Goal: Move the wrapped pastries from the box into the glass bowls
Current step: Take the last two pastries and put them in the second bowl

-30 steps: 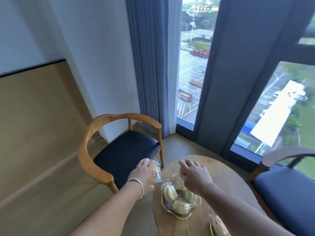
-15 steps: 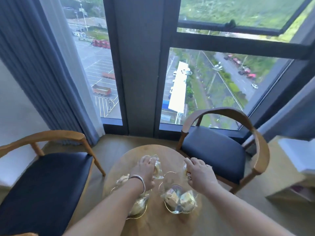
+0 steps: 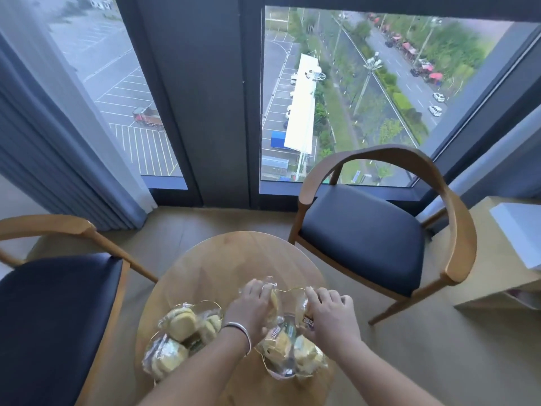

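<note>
Progress, as I judge it from the head view: the transfer looks well advanced. I see no box anywhere, so I cannot tell how many pastries remain to be moved. Landmark for all places: the round wooden table (image 3: 234, 259).

Item 1. Left glass bowl (image 3: 205, 303), gold-rimmed, on the table's left half. Contents: several pale round wrapped pastries (image 3: 180, 319), heaped above the rim; one wrapped pastry (image 3: 165, 357) sits at the near-left edge of the heap, and I cannot tell whether it lies inside the bowl or just off it.

Item 2. Right glass bowl (image 3: 288, 373), gold-rimmed, on the table's right half, near edge. Contents: at least two wrapped pastries, partly hidden under my forearms.

Item 3. A third gold rim (image 3: 288, 289) shows between my hands, toward the table's centre. Whether it is a separate bowl I cannot tell.

Item 4. Left hand (image 3: 253, 306), bracelet at the wrist, above that rim. Fingers are curled down around a clear-wrapped pastry (image 3: 273, 298), which hangs just over the rim.

Item 5. Right hand (image 3: 329, 313), just right of the rim. Fingers are curled round another packet (image 3: 304, 313) with a small printed label; its contents are mostly hidden.

Remaining, in my judgement: set down these two pastries, then any still in the unseen box.

Surroundings: two wooden armchairs with dark seats flank the table.
</note>
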A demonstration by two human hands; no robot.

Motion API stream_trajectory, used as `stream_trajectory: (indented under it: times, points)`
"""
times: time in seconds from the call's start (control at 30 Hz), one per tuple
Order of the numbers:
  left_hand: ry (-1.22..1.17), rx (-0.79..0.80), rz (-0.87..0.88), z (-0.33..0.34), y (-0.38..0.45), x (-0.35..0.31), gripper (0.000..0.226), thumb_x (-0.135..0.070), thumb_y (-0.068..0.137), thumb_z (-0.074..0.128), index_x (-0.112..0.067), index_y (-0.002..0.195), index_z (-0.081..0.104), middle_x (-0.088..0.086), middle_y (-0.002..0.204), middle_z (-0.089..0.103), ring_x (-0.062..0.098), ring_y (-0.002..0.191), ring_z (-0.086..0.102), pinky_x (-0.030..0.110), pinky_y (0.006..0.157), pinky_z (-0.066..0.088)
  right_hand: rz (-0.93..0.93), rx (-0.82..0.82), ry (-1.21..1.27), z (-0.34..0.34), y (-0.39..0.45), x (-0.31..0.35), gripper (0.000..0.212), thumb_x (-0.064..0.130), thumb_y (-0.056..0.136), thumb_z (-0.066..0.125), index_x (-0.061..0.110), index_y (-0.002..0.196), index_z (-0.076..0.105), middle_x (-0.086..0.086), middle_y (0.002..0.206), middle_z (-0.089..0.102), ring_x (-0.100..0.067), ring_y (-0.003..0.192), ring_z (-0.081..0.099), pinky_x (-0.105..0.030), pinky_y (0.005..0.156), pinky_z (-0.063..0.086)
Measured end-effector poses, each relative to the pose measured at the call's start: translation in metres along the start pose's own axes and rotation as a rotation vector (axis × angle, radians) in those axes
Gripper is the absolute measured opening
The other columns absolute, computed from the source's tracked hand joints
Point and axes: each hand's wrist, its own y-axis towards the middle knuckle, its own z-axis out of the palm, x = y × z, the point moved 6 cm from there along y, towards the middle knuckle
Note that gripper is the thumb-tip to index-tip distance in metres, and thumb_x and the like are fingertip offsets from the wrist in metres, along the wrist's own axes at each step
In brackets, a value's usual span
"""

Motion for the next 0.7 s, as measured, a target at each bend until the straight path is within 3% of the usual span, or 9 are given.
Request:
stream_trajectory:
  times: [0.13, 0.33, 0.57, 0.7]
  points:
    - [0.041, 0.038, 0.007, 0.051, 0.038, 0.0, 0.096, -0.029, 0.078, 0.074, -0.019, 0.15, 0.012, 0.001, 0.155, 0.018, 0.019, 0.145, 0.011, 0.036, 0.101, 0.045, -0.024, 0.026, 0.009, 0.049, 0.031, -0.002, 0.07, 0.053, 0.084, 0.057, 0.026, 0.142, 0.029, 0.001, 0.13, 0.048, -0.025, 0.115, 0.044, -0.043, 0.095, 0.031]
    - [0.096, -0.011, 0.044, 0.109, 0.064, 0.002, 0.083, -0.026, 0.091, 0.061, -0.017, 0.152, 0.006, 0.004, 0.159, 0.015, 0.021, 0.146, 0.009, 0.034, 0.111, 0.027, -0.066, 0.076, -0.012, 0.105, 0.059, -0.004, 0.075, 0.047, 0.084, 0.06, 0.023, 0.145, 0.023, -0.003, 0.137, 0.041, -0.028, 0.12, 0.039, -0.046, 0.103, 0.028]
    - [0.031, -0.031, 0.101, 0.12, 0.07, 0.01, 0.097, -0.054, 0.08, 0.066, -0.026, 0.153, 0.007, -0.006, 0.162, 0.005, 0.015, 0.148, 0.003, 0.032, 0.11, 0.03, -0.13, 0.076, -0.013, 0.119, 0.076, -0.001, 0.086, 0.051, 0.082, 0.063, 0.025, 0.149, 0.015, -0.004, 0.144, 0.035, -0.028, 0.132, 0.029, -0.053, 0.114, 0.01]
    - [-0.101, -0.062, -0.07, 0.11, 0.067, 0.017, 0.087, -0.059, 0.087, 0.055, -0.03, 0.152, 0.006, -0.001, 0.161, 0.004, 0.016, 0.147, 0.005, 0.031, 0.111, 0.032, -0.17, 0.09, 0.027, 0.111, 0.076, -0.004, 0.097, 0.066, 0.078, 0.059, 0.028, 0.152, 0.01, -0.002, 0.151, 0.03, -0.026, 0.143, 0.018, -0.055, 0.118, 0.001]
